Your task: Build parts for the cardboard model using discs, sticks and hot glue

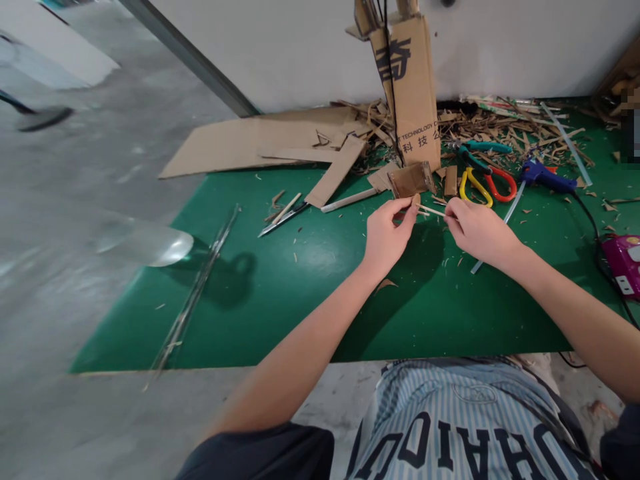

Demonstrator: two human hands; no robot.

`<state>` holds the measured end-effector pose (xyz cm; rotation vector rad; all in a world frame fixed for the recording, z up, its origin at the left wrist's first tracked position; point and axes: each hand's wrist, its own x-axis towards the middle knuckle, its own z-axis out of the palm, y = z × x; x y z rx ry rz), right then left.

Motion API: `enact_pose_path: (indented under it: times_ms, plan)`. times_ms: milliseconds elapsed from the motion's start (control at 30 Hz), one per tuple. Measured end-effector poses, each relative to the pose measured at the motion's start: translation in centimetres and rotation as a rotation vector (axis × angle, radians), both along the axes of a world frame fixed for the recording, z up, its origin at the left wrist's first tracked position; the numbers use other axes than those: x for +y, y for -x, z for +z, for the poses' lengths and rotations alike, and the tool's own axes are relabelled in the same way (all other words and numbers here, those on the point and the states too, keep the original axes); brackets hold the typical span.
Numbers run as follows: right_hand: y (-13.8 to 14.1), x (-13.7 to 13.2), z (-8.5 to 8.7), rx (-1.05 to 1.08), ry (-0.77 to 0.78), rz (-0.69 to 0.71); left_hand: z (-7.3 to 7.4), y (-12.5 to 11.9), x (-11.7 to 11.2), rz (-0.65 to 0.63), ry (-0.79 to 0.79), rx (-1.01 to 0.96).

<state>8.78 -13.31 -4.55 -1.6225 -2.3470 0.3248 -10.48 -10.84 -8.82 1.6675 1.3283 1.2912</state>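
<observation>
My left hand [389,233] is closed in a pinch around a small piece of cardboard [415,200]. Opposite it, my right hand [477,230] grips the end of a thin wooden stick [431,210], whose other end reaches the fingers of my left hand. Whether the stick touches or enters the cardboard is too small to tell. Just behind both hands stands a small folded cardboard part [407,181], at the foot of a tall printed cardboard structure [413,100].
Scissors with yellow and red handles [475,189], teal-handled pliers [473,157] and a blue glue gun [547,177] lie to the right on the green table [310,293]. Cardboard strips [336,172], thin clear rods [200,283] and a clear bottle [160,243] are leftward. Scraps [515,137] pile behind.
</observation>
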Motion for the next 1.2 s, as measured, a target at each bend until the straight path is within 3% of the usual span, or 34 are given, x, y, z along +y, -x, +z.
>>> enact_pose_path:
  times_ms: [200,700,867,1000,1200]
  plan:
    - [-0.1,0.1,-0.4,-0.028,0.005,0.004,0.0,-0.1,-0.2,-0.047,-0.063,0.106]
    - [0.0,0.7,-0.8,0.225,0.035,0.005,0.6,-1.1,-1.4,-0.095,-0.055,0.117]
    - [-0.6,0.6,-0.1,0.223,0.04,0.064,1.3,-0.4,-1.0,0.022,-0.088,0.094]
    - [-1.2,0.5,0.4,0.097,-0.073,0.079,1.8,1.0,0.1,0.179,-0.045,-0.083]
    - [-1.5,0.6,-0.2,0.143,-0.203,0.107,1.5,1.4,0.5,0.156,-0.116,-0.195]
